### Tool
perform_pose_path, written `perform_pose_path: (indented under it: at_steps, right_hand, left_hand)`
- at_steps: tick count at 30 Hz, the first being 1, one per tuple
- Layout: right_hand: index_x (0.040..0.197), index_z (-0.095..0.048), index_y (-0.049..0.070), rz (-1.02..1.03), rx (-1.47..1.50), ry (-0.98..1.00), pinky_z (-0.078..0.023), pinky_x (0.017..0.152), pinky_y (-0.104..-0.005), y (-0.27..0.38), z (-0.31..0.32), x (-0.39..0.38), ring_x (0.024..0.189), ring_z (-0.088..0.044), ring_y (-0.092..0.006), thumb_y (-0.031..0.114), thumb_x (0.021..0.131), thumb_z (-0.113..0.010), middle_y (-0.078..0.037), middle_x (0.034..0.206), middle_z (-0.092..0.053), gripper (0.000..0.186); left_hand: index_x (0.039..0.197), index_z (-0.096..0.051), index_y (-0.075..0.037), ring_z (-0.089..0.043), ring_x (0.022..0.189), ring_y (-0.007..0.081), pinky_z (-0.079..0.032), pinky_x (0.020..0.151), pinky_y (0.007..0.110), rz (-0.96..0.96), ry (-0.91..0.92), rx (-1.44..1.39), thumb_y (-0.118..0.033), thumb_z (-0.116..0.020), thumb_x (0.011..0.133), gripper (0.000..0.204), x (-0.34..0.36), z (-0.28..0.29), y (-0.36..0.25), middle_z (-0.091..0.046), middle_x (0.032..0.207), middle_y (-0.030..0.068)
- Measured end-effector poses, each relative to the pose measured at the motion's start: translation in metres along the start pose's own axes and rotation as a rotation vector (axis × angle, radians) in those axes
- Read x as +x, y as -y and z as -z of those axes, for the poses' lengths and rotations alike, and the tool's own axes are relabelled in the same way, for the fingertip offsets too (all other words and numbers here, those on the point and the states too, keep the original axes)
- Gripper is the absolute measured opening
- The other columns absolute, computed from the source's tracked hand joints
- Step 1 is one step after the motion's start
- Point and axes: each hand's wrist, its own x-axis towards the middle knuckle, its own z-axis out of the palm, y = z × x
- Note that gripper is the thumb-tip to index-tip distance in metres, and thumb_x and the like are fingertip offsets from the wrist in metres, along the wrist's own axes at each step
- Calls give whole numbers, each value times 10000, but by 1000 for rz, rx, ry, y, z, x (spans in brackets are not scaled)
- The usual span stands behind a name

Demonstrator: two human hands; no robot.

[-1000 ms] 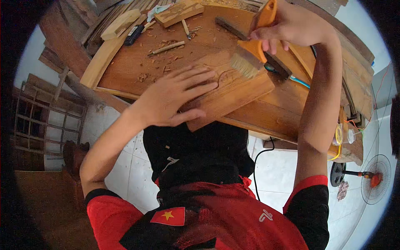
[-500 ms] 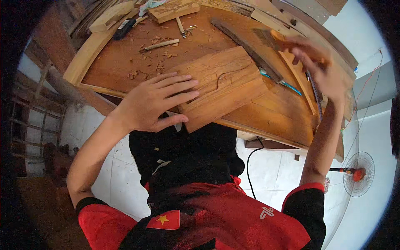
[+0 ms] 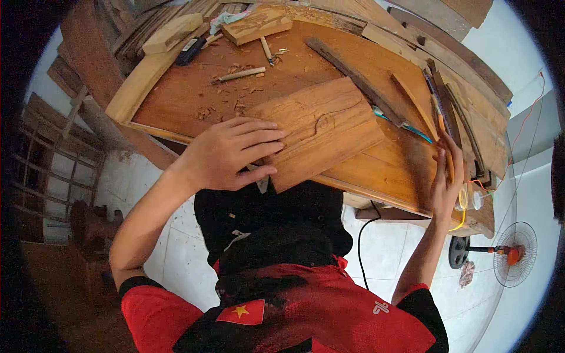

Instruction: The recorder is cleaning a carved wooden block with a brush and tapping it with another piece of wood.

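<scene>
A flat wooden board [image 3: 326,126] lies aslant near the table's front edge, with curved lines carved or drawn on its top. My left hand [image 3: 238,150] rests on its left end, fingers spread. Under that hand, a small pale pointed piece [image 3: 262,186] sticks out. At the table's right side my right hand [image 3: 448,173] reaches forward with fingers stretched, beside a thin wooden strip [image 3: 412,97] and a purple ruler-like strip [image 3: 431,88]. Its fingertips are close to these; whether they touch is unclear. A long dark bar [image 3: 353,76] and a blue pen-like tool [image 3: 419,134] lie beyond the board.
Wood shavings [image 3: 206,112], a wooden-handled tool [image 3: 241,75] and a small hammer-like tool [image 3: 267,50] lie on the table [image 3: 176,94]. Wood blocks [image 3: 259,25] and a black object [image 3: 190,50] sit at the far left. Planks [image 3: 479,112] line the right; a fan [image 3: 515,254] stands beyond.
My right hand has come down and nearer from over the tools at the far right, and an orange-brown blur near it is gone. My left hand stays on the board. The view has shifted slightly.
</scene>
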Motion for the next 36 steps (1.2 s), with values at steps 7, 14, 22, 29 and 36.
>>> perform_pose_path:
  at_steps: [7,14,22,29,36]
  right_hand:
    - [1373,-639,0,190,-288,-23,-439,1105,-421,-29,9,-24,1271,-601,-366,38,1024,-554,-195,1332,-641,361]
    - [1370,-635,6,101,-272,-79,-449,1092,-442,-29,0,-29,1254,-602,-376,85,1036,-584,-195,1326,-636,347]
    - [1398,-609,13,-75,-349,-155,-433,1103,-458,-37,9,-30,1274,-576,-407,170,1027,-638,-217,1345,-613,404]
    - [1438,-592,30,-30,-472,-172,-421,1081,-513,-45,2,-31,1212,-568,-436,214,994,-659,-234,1304,-608,486]
    - [1474,-575,49,-25,-446,-98,-375,1159,-497,-38,2,-34,1362,-515,-421,148,978,-634,-247,1436,-580,509]
  left_hand:
    - [1045,-782,-74,-722,1082,313,-561,963,394,399,-300,-110,-167,-713,967,140,58,-5,76,-772,1104,103]
    - [1142,-814,-154,-733,1030,305,-574,935,461,586,-42,185,-241,-712,981,209,128,-39,220,-783,1142,96]
    - [1054,-841,-178,-745,1000,286,-586,905,462,700,409,309,-304,-784,928,187,202,-50,225,-799,1078,88]
    - [997,-780,-92,-742,1043,332,-576,908,476,626,398,353,-272,-754,856,230,189,-50,246,-778,1097,140]
    - [1031,-754,-42,-728,959,260,-559,873,410,576,23,56,-288,-777,870,295,158,-14,198,-772,1011,107]
